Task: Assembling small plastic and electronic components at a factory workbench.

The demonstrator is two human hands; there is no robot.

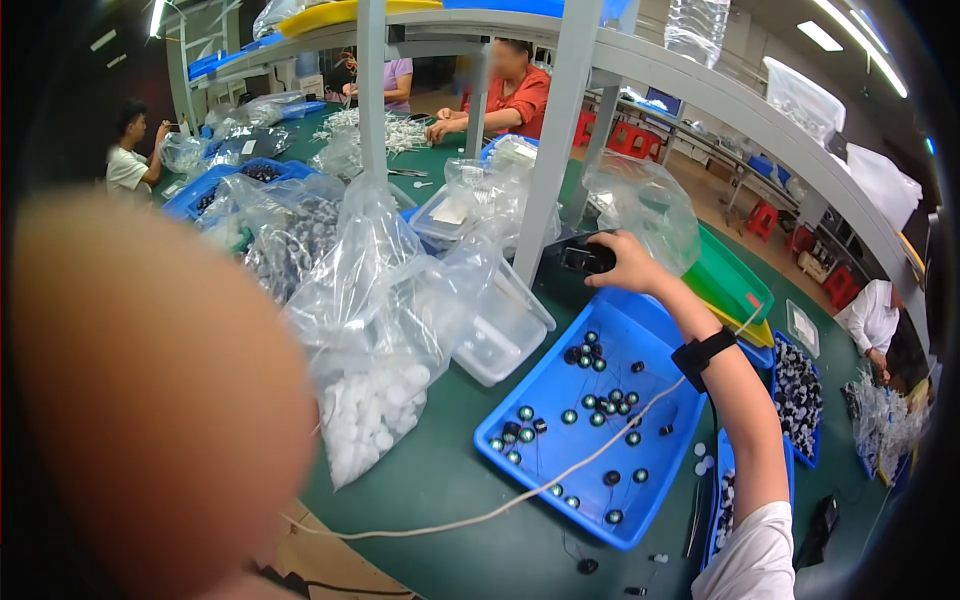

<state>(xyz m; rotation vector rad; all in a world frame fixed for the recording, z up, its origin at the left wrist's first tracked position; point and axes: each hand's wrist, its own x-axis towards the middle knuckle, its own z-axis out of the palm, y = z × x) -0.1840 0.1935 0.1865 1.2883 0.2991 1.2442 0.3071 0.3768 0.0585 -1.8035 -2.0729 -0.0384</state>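
Observation:
My right hand (630, 262) reaches forward and closes its fingers on a small black box (580, 262) standing by a grey post (552, 130). A black band (702, 355) wraps that wrist. Below the arm lies a blue tray (500, 455) with several small dark round caps (590, 405) scattered in it. A white cord (560, 480) runs across the tray toward the wrist. A large blurred skin-coloured shape (150, 400) fills the left of the view, very close to the camera; it looks like my left hand or arm, and its fingers cannot be made out.
A clear bag of white pieces (375, 410) and an empty clear tub (500, 335) sit left of the tray on the green table (440, 480). More trays (797, 390) lie to the right. Other people (510, 95) work at the far end, and another person (872, 318) at the right.

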